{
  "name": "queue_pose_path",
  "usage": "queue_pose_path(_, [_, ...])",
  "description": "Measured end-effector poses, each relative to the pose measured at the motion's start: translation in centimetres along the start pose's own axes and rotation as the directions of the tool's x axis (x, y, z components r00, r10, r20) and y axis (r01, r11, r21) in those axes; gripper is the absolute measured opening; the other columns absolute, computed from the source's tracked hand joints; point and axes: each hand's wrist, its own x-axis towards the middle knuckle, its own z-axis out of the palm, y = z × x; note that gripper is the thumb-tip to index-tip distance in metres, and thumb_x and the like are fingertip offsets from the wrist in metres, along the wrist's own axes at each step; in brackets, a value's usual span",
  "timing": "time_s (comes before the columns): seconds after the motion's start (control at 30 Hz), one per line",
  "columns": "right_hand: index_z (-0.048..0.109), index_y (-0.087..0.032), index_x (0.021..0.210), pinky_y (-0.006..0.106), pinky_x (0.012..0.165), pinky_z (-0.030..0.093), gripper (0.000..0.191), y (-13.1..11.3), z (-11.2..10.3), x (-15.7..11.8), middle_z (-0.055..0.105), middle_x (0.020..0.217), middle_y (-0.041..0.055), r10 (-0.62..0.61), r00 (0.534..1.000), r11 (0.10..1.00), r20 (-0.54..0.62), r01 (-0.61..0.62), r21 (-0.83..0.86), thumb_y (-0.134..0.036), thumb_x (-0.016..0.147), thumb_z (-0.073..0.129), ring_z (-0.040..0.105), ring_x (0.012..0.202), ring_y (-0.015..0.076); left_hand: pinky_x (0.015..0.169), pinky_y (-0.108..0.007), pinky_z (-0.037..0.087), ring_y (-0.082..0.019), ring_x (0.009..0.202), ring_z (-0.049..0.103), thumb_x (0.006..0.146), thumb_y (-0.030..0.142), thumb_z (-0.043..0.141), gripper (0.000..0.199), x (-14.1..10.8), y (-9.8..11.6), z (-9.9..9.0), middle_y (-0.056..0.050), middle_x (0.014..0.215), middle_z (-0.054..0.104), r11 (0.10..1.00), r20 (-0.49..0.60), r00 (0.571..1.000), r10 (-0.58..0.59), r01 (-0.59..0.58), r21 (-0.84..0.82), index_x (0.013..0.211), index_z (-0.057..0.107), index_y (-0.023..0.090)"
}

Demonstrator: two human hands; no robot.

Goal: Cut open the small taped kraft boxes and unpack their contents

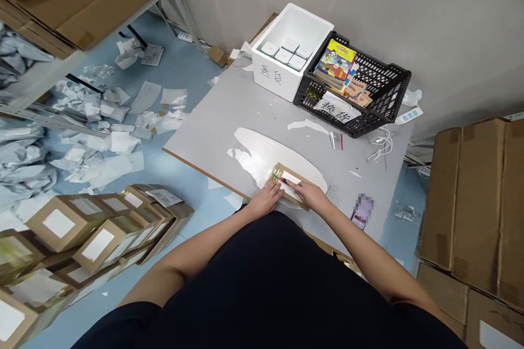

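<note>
Handling a taped cardboard box on the table

Right hand closed on small red-and-black tool, over the box's white label. Left hand touches the taped end; can't tell if it grips.

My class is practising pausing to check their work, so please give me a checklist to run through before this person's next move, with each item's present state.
1. Left hand at the cardboard box: ok.
2. Left fingertips well away from the small red-and-black object: not ok, they are close.
3. Right hand gripping that object firmly: cannot tell, the fingers partly hide it.
4. Phone apart from the box: ok.
5. Floor free of paper scraps: not ok, many lie there.
6. Box contents: cannot tell.
</note>
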Motion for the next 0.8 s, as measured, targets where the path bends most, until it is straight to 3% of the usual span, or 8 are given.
queue_pose_path(0.27, [0.023,-0.043,0.150,0.025,0.070,0.041,0.061,0.0,0.6,0.3,0.062,0.107,0.0053,0.019,0.999,0.996,0.032,-0.016,-0.086,-0.018,0.097,0.039,0.061,0.089,0.0192,0.117,-0.059,0.020,-0.033,0.142,0.028,0.079,0.010,0.054,0.066,-0.1,-0.1,-0.2,-0.019,0.149,0.036,0.998,-0.007,1.000,-0.001,0.001,-0.058,0.143,0.036,0.016])
queue_pose_path(0.53, [0.019,-0.041,0.151,0.026,0.070,0.042,0.067,-1.1,-0.3,0.2,0.062,0.109,0.0087,0.037,0.997,0.981,0.072,-0.022,-0.192,-0.012,0.094,0.038,0.061,0.088,0.0195,0.118,-0.057,0.020,-0.032,0.142,0.027,0.078,0.008,0.054,0.065,0.2,-0.3,0.1,-0.018,0.146,0.040,0.999,-0.004,1.000,-0.004,0.004,-0.043,0.141,0.039,0.016])
queue_pose_path(0.8, [0.024,-0.038,0.151,0.029,0.073,0.043,0.064,-0.6,0.4,-0.3,0.062,0.103,0.0099,0.031,0.998,0.989,0.062,-0.022,-0.146,-0.012,0.094,0.040,0.063,0.085,0.0216,0.117,-0.058,0.022,-0.031,0.141,0.030,0.079,0.008,0.053,0.063,0.1,-0.7,0.7,-0.018,0.145,0.042,0.999,-0.007,1.000,0.014,-0.014,-0.040,0.141,0.040,0.016])
